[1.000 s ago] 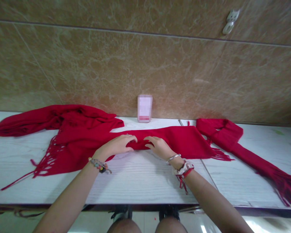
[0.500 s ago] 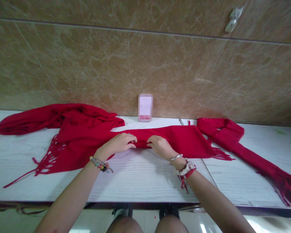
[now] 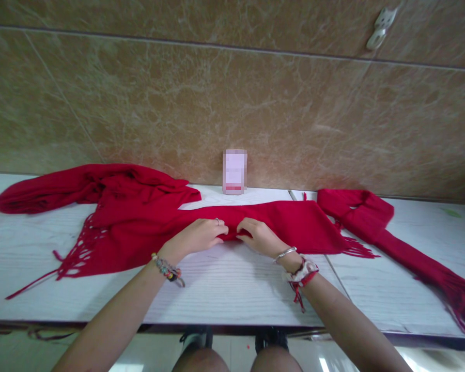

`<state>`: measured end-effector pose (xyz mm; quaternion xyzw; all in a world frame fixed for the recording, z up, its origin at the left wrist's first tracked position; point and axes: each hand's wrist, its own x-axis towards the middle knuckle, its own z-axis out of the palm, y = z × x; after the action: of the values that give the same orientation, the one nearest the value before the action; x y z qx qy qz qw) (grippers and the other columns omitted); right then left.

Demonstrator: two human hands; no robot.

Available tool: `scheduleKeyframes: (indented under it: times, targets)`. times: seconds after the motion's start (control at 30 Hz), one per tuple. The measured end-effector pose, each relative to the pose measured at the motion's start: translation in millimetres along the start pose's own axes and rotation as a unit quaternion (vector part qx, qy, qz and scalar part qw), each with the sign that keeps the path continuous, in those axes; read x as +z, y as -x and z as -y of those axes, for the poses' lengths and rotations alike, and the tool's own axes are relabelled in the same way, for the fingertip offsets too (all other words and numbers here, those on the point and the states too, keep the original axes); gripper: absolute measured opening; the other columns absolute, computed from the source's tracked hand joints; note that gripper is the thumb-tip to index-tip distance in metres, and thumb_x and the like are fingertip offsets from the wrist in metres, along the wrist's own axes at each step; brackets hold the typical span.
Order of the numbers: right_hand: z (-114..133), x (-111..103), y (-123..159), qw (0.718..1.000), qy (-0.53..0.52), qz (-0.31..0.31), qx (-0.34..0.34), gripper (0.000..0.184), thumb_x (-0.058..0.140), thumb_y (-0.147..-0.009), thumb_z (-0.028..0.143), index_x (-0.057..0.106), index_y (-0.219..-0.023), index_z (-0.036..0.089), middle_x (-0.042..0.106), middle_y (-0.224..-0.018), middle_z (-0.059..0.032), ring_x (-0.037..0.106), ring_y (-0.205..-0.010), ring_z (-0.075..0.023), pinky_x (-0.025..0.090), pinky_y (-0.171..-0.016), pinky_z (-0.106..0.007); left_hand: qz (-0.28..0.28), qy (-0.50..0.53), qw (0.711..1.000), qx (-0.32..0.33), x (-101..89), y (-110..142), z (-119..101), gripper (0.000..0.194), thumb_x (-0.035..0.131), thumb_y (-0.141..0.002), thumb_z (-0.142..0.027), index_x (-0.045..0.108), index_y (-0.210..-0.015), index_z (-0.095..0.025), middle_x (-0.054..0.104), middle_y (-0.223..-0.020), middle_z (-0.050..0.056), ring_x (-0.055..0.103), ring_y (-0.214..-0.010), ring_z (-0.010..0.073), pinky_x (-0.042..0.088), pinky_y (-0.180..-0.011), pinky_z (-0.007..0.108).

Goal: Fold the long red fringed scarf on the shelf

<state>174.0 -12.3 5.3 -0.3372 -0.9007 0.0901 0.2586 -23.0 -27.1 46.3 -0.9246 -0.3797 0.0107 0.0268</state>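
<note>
A long red scarf (image 3: 139, 222) with fringed ends lies across a white table (image 3: 225, 289). My left hand (image 3: 199, 235) and my right hand (image 3: 258, 235) rest close together on its near edge at the middle. Both hands curl their fingers round a fold of the cloth and pinch it. A ring shows on my left hand, and bracelets circle both wrists.
A second red scarf (image 3: 375, 227) with a fringe lies at the right and runs toward the table's right edge. A small blurred card (image 3: 234, 171) stands against the brown marbled wall (image 3: 232, 103). My knees show below the table's front edge.
Both hands have shifted slightly right and nearer each other on the scarf's edge, gathering the fold between them. The scarves lie as before.
</note>
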Motion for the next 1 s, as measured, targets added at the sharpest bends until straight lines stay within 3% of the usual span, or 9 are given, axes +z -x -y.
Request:
scheduleKeyframes:
  times: [0.23,0.43,0.6,0.7,0.87,1.0]
  targets:
    - [3,-20,4,0.988,0.008,0.154,-0.025,0.015,0.056,-0.074,0.005,0.064,-0.083,0.014,0.064,-0.083,-0.0058,0.057,-0.076,-0.0145,0.044,-0.073,-0.025,0.03,-0.067,0.997,0.005,5.0,4,-16,0.018,0.049,-0.081,-0.006,0.061,-0.091,-0.015,0.065,-0.088,0.006,0.063,-0.078,0.021,0.048,-0.063,0.03]
    - [8,-29,7,0.975,-0.001,0.22,-0.026,0.024,0.05,-0.074,0.003,0.066,-0.088,0.016,0.065,-0.086,-0.0048,0.058,-0.078,-0.0139,0.044,-0.074,-0.024,0.043,-0.079,0.995,-0.049,5.2,7,-42,0.031,0.05,-0.078,-0.001,0.057,-0.105,-0.015,0.061,-0.103,0.011,0.061,-0.09,0.022,0.052,-0.069,0.032]
    - [5,-33,6,0.965,-0.037,0.261,-0.003,0.023,0.057,-0.072,0.006,0.067,-0.091,0.015,0.066,-0.083,-0.0039,0.058,-0.071,-0.0122,0.045,-0.067,-0.021,0.046,-0.129,0.989,-0.049,23.4,4,-48,0.035,0.05,-0.078,0.001,0.054,-0.111,-0.011,0.059,-0.106,0.015,0.059,-0.094,0.0236,0.054,-0.065,0.032]
    - [2,-39,5,0.969,-0.058,0.241,0.01,0.016,0.057,-0.076,0.011,0.068,-0.086,0.015,0.068,-0.082,-0.0044,0.06,-0.072,-0.0126,0.045,-0.069,-0.021,0.032,-0.16,0.986,-0.04,34.8,6,-49,0.036,0.05,-0.078,0.0,0.054,-0.113,-0.011,0.059,-0.104,0.014,0.058,-0.091,0.0227,0.054,-0.057,0.029]
    - [-9,-45,-4,0.991,-0.016,0.094,0.092,0.017,0.052,-0.081,0.015,0.068,-0.08,0.014,0.069,-0.081,-0.0057,0.061,-0.073,-0.0147,0.046,-0.069,-0.024,-0.003,-0.169,0.985,-0.047,45.6,10,-51,0.038,0.052,-0.08,-0.006,0.05,-0.118,-0.011,0.059,-0.105,0.014,0.057,-0.088,0.021,0.052,-0.059,0.029]
    - [-20,-40,-37,0.984,0.066,0.116,0.121,0.015,0.054,-0.078,0.012,0.068,-0.082,0.014,0.069,-0.082,-0.0072,0.061,-0.074,-0.0168,0.046,-0.072,-0.027,-0.034,-0.164,0.985,-0.051,51.5,11,-51,0.037,0.052,-0.081,-0.009,0.051,-0.118,-0.011,0.061,-0.1,0.014,0.058,-0.086,0.0199,0.05,-0.068,0.032]
